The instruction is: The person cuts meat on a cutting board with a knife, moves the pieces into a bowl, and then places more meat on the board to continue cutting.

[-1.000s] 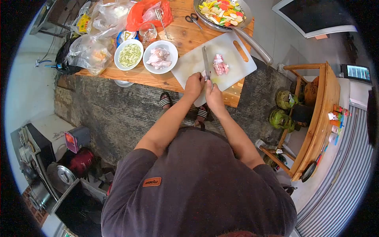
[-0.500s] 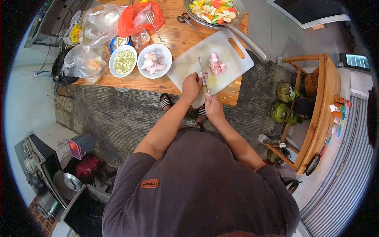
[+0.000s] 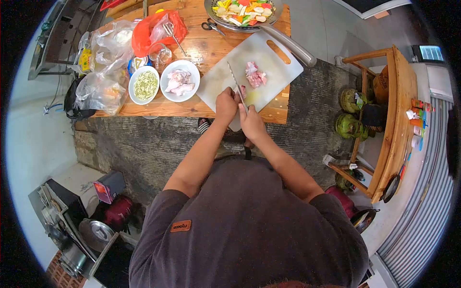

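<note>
On the white cutting board, the left hand pinches a meat piece while the right hand grips the knife.

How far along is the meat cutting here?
Partway, it seems. Looks done: cut pieces lie on the board; sliced vegetables fill the pan. In hand: the right hand works the knife at a small piece by the left hand. Left: likely finishing that; whether the bowled meat needs cutting is unclear.
</note>
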The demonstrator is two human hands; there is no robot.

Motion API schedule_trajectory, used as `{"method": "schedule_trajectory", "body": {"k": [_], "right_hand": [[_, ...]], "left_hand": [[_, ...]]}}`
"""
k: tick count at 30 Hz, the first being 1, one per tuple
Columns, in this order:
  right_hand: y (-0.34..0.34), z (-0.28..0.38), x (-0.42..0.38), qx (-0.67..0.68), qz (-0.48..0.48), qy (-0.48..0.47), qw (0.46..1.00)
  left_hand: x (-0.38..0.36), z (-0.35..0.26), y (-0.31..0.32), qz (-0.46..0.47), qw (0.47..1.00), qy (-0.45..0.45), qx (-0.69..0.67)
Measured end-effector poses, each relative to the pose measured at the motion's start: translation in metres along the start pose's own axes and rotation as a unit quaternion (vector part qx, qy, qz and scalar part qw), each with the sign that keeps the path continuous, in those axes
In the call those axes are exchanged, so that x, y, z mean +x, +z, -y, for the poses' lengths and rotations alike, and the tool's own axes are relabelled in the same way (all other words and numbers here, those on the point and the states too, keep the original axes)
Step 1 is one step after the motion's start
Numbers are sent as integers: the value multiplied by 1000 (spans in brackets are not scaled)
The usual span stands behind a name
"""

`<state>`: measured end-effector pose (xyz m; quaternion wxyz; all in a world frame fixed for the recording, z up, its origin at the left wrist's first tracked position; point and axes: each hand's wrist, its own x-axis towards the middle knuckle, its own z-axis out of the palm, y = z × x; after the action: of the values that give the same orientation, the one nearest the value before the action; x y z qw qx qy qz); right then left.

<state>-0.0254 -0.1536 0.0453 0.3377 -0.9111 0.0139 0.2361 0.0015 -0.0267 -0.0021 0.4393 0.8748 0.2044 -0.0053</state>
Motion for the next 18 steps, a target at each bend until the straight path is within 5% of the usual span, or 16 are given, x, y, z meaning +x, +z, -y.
{"method": "schedule_trajectory", "body": {"k": [18], "right_hand": [[1, 3, 1, 20, 4, 30, 999]], "left_hand": [[-1, -4, -3, 5, 1000, -12, 9]]}}
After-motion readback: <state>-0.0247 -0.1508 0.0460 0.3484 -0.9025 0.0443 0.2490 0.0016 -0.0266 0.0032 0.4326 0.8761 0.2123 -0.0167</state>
